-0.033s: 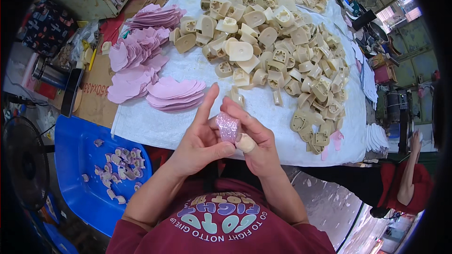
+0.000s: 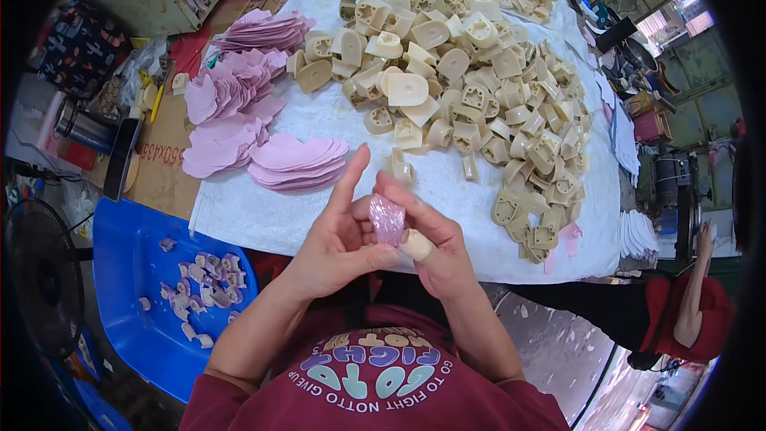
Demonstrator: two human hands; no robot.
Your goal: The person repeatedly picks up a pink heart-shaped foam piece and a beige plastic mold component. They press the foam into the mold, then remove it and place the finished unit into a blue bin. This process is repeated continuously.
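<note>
Between my two hands, above the table's near edge, is a small shoe heel wrapped in pink glittery covering (image 2: 388, 219). My left hand (image 2: 331, 247) grips its lower left side with the thumb, while the index finger points up and away from it. Closed about the heel's right side is my right hand (image 2: 439, 247), fingers bent over the top. A beige wrap covers the right thumb tip. Just beyond my fingers lies a single bare beige heel (image 2: 402, 168). Stacks of pink cut covering pieces (image 2: 299, 161) lie left of it.
A large heap of beige heels (image 2: 471, 72) spreads over the white-covered table (image 2: 263, 219). At lower left, a blue tub (image 2: 128, 271) holds several pink-covered heels. A phone (image 2: 121, 158) and a dark fan (image 2: 44, 271) stand left. Another person (image 2: 702, 311) is at far right.
The pink-covered heel has tilted slightly between my fingers. My hands have otherwise hardly moved.
</note>
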